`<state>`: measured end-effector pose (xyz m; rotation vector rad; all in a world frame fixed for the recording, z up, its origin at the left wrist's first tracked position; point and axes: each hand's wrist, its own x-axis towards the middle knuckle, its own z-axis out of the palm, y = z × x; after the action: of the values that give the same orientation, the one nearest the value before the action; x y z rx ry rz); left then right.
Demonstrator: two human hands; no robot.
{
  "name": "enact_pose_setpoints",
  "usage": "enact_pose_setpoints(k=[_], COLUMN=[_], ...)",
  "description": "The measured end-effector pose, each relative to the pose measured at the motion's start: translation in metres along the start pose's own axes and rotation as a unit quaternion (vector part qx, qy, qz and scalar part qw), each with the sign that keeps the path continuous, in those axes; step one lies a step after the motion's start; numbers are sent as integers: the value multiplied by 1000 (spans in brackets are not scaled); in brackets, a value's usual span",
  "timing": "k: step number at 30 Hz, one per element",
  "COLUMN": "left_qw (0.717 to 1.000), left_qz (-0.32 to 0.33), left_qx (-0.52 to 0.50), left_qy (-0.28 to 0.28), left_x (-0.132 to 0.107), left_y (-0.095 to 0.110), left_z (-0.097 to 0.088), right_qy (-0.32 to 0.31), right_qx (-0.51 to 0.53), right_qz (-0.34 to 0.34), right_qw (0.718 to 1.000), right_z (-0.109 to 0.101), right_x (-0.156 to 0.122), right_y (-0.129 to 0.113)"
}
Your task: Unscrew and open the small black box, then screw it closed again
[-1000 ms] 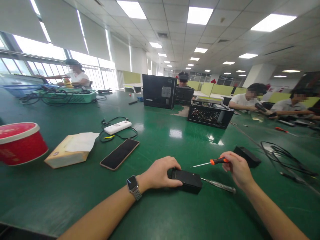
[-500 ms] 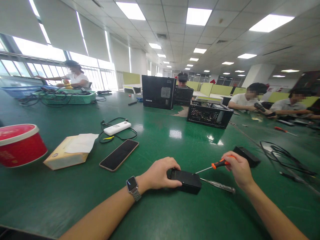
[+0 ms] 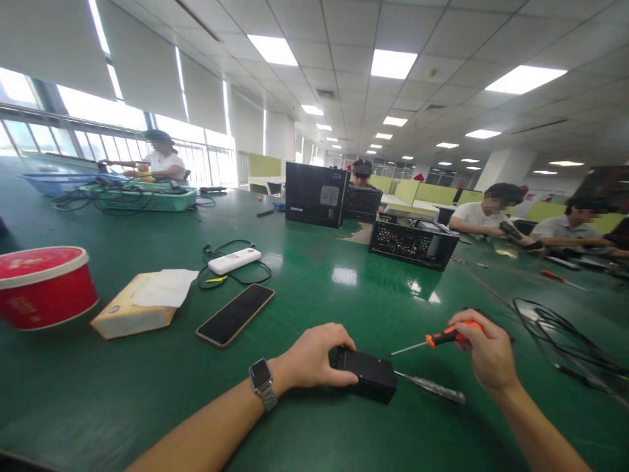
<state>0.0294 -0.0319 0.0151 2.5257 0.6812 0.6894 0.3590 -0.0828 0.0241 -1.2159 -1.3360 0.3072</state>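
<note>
My left hand (image 3: 322, 357), with a watch on its wrist, grips the left end of a small black box (image 3: 371, 377) lying on the green table. In my right hand (image 3: 486, 351) is a screwdriver (image 3: 445, 335) with an orange and black handle, its shaft pointing left. The screwdriver's tip is close to the box's right upper edge; whether it touches cannot be made out. A second screwdriver with a clear handle (image 3: 437, 388) lies on the table, its thin end beside the box. Behind my right hand another dark object (image 3: 502, 326) is mostly hidden.
A phone (image 3: 236, 314), a white device (image 3: 234, 261) with black cable, a tissue pack (image 3: 142, 305) and a red tub (image 3: 46, 292) lie left. Computer cases (image 3: 314, 196) (image 3: 413, 242) stand ahead. Black cables (image 3: 565, 334) lie right. Several people sit around the table.
My right hand has moved right with the screwdriver, drawing its tip away from the box's top. My left hand keeps its grip. The camera view has tilted up slightly.
</note>
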Motion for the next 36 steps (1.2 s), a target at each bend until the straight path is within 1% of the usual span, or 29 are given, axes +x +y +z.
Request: enact_pose_setpoints(k=[5, 8, 13, 21, 24, 26, 27, 30, 33, 35, 36], left_qw=[1000, 1000, 1000, 1000, 1000, 1000, 1000, 1000, 999, 999, 999], left_qz=[5, 2, -3, -5, -6, -8, -9, -16, -34, -48, -53], left_qx=[-6, -5, -6, -12, -15, -15, -14, -12, -9, -5, -4], left_qy=[4, 2, -7, -8, -3, -4, -5, -9, -9, -11, -10], left_x=[0, 0, 1, 0, 0, 0, 0, 0, 0, 0, -1], left_y=[-1, 0, 1, 0, 0, 0, 0, 1, 2, 2, 2], left_z=[2, 1, 1, 1, 1, 1, 1, 1, 1, 0, 0], right_qy=[-21, -25, -35, -32, -39, -56, -74, -155, -244, -282, -292], right_qx=[19, 17, -17, -56, -86, -112, -126, -169, -199, -198, -197], right_qz=[21, 20, 0, -33, -61, -97, -117, -165, -174, -171, -172], right_qw=[999, 999, 999, 997, 994, 987, 982, 959, 933, 923, 920], right_z=[-3, -2, 0, 2, 0, -1, -2, 3, 16, 27, 32], right_x=[-2, -3, -4, -6, -5, 0, 4, 19, 34, 40, 42], right_y=[2, 1, -2, -3, -7, -15, -22, -52, -85, -102, -107])
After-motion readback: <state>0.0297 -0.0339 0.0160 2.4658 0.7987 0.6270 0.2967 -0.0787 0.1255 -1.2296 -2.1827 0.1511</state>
